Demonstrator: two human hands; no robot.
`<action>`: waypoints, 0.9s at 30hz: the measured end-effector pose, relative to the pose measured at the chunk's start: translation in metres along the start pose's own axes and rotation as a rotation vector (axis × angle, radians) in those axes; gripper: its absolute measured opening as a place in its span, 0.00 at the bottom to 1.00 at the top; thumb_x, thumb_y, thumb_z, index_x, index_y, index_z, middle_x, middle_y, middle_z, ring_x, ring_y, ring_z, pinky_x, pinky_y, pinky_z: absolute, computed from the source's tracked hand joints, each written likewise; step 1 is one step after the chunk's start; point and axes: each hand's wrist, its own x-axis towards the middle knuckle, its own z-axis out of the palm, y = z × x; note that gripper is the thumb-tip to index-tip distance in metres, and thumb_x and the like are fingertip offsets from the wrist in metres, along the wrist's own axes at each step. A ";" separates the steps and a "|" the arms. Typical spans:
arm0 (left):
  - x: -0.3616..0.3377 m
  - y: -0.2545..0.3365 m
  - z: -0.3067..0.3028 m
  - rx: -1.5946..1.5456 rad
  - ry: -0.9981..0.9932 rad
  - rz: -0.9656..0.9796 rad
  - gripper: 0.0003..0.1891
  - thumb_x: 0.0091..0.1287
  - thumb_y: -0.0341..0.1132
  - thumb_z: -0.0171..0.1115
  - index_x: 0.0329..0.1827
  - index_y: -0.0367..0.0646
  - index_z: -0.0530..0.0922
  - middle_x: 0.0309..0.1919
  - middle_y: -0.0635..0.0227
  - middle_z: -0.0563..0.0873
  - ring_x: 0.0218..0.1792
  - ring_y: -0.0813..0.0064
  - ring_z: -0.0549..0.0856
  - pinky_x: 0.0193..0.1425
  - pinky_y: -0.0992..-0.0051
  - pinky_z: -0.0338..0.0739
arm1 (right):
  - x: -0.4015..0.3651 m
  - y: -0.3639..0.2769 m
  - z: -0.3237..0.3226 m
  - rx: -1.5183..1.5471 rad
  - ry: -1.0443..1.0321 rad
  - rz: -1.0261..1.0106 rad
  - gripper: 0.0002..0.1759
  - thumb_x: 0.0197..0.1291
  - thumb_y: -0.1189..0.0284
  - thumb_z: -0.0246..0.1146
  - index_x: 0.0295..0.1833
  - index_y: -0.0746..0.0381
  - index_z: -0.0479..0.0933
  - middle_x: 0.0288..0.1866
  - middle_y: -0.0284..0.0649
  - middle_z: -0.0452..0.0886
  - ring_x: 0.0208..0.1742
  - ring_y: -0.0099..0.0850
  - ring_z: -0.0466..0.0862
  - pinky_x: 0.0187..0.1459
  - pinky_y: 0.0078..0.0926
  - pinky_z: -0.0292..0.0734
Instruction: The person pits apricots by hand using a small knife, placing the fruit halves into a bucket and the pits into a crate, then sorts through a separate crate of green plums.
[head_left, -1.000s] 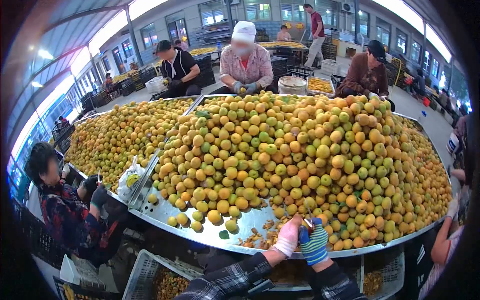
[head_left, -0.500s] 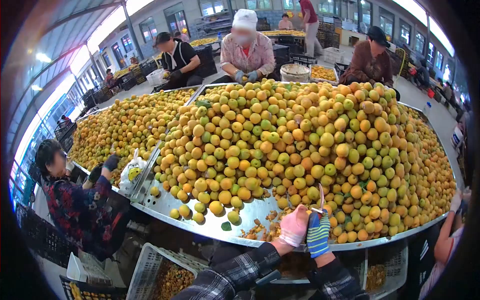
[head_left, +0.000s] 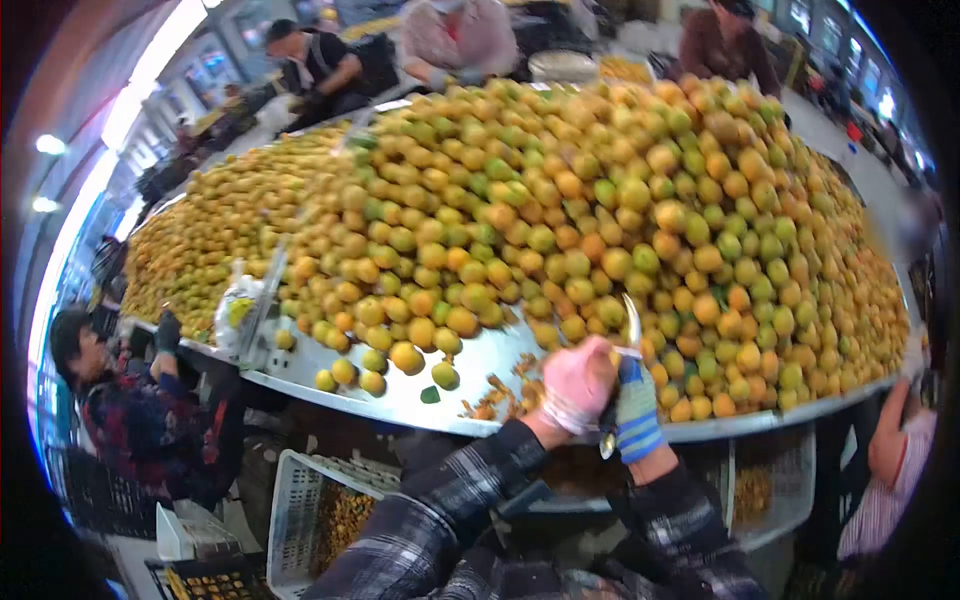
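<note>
In the head view my left hand (head_left: 580,378), in a pink glove with a pale cuff, is closed just above the tray's front edge. Whatever its fingers hold is hidden. Against it is my right hand (head_left: 637,405), in a blue-striped glove, wrapped round a slim curved metal tool (head_left: 633,322). One curved end rises above the glove, and a shiny end shows below, between the wrists. Yellow, green and orange apricots (head_left: 560,240) are heaped right beyond both hands. Brownish fruit scraps (head_left: 505,392) lie on the metal tray (head_left: 400,408) left of my pink glove.
Below the tray stand a pale crate (head_left: 290,500) holding brownish scraps and another crate (head_left: 790,500) at right. A white plastic bag (head_left: 237,305) hangs by a metal divider. Co-workers sit around the heap; one person (head_left: 150,420) is at left, another person's arm (head_left: 895,430) at right.
My view has tilted downward, so the heap and co-workers sit higher in it. Both hands stay together, and the tool's lower end now shows between my wrists.
</note>
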 end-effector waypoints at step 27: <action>-0.011 0.003 0.003 -0.792 -0.042 -0.620 0.27 0.76 0.55 0.38 0.40 0.39 0.75 0.23 0.72 0.78 0.24 0.80 0.75 0.31 0.76 0.72 | -0.022 -0.032 0.034 -0.534 -0.005 -0.465 0.15 0.64 0.63 0.60 0.40 0.66 0.76 0.26 0.45 0.81 0.26 0.35 0.81 0.29 0.32 0.74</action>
